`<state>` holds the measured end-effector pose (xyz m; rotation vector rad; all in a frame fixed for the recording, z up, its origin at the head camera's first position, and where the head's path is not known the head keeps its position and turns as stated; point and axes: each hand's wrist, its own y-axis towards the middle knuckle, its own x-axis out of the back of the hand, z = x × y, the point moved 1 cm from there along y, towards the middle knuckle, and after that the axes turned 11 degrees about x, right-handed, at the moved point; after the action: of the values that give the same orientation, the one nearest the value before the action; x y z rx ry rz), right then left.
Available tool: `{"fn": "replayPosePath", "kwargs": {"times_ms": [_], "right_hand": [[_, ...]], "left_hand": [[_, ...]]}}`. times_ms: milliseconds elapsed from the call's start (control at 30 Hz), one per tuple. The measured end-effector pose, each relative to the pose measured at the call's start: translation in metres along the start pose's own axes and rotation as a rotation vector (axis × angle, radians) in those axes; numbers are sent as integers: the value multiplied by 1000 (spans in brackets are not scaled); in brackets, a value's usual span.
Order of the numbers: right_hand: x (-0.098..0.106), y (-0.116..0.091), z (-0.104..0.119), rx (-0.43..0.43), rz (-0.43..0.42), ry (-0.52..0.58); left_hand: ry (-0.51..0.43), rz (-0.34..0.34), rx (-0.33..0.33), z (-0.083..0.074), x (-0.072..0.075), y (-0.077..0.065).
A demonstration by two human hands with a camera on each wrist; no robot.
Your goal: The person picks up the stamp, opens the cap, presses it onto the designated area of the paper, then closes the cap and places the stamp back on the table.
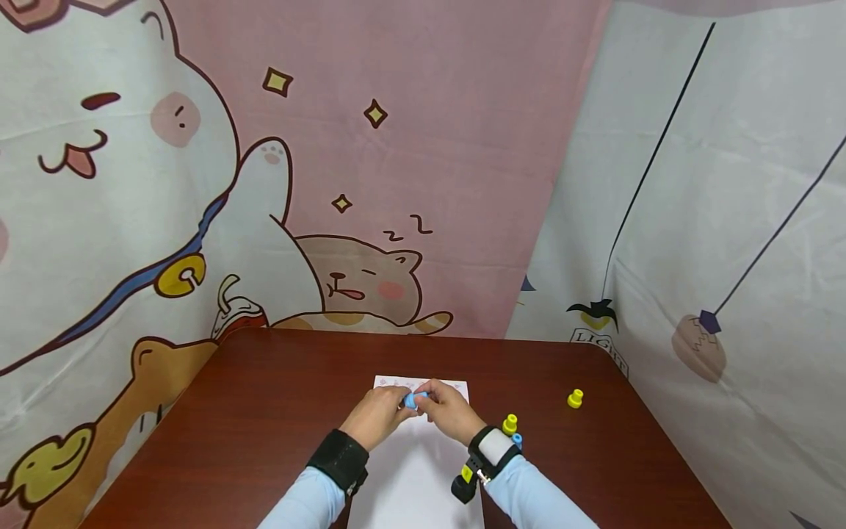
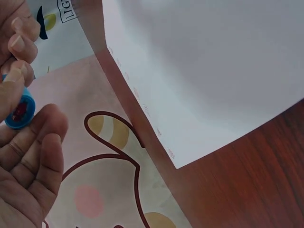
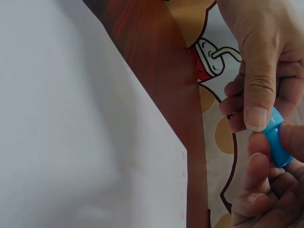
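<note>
A small blue toy stamp (image 1: 411, 401) is held between both hands above the far end of a white sheet of paper (image 1: 416, 470). My left hand (image 1: 373, 417) pinches it from the left, the thumb lying along its side in the right wrist view. From the right, my right hand (image 1: 452, 415) grips it between thumb and fingers. In the left wrist view the round end of the stamp (image 2: 21, 114) shows a red patterned face. Small faint reddish prints run in a row along the paper's far edge.
Right of the paper stand a yellow stamp (image 1: 510, 425) and another blue piece (image 1: 517, 439), partly hidden by the right wrist. A second yellow stamp (image 1: 575, 399) stands farther right on the brown table (image 1: 277, 426). Printed cloth (image 1: 463, 184) hangs behind the table.
</note>
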<state>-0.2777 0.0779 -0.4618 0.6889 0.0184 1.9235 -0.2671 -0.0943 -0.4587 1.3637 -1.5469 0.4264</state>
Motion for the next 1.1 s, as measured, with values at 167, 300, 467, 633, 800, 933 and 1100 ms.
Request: {"fn": "replayPosePath", "kwargs": {"times_ms": [167, 300, 467, 633, 800, 933, 1100], "right_hand": [[1, 0, 0, -5, 3, 35], [1, 0, -2, -5, 4, 66], [0, 0, -4, -14, 6, 97], [-1, -1, -1, -41, 11, 105], [-2, -3, 2, -46, 15, 94], [0, -2, 5, -30, 42, 15], [5, 4, 13, -31, 92, -108]], "left_hand": [[-15, 14, -14, 0, 0, 0], [-30, 20, -21, 1, 0, 0], [-37, 0, -47, 3, -1, -1], [-48, 22, -19, 5, -2, -2], [-38, 38, -8, 6, -3, -3], [-53, 36, -20, 7, -3, -4], [-60, 39, -4, 6, -1, -3]]}}
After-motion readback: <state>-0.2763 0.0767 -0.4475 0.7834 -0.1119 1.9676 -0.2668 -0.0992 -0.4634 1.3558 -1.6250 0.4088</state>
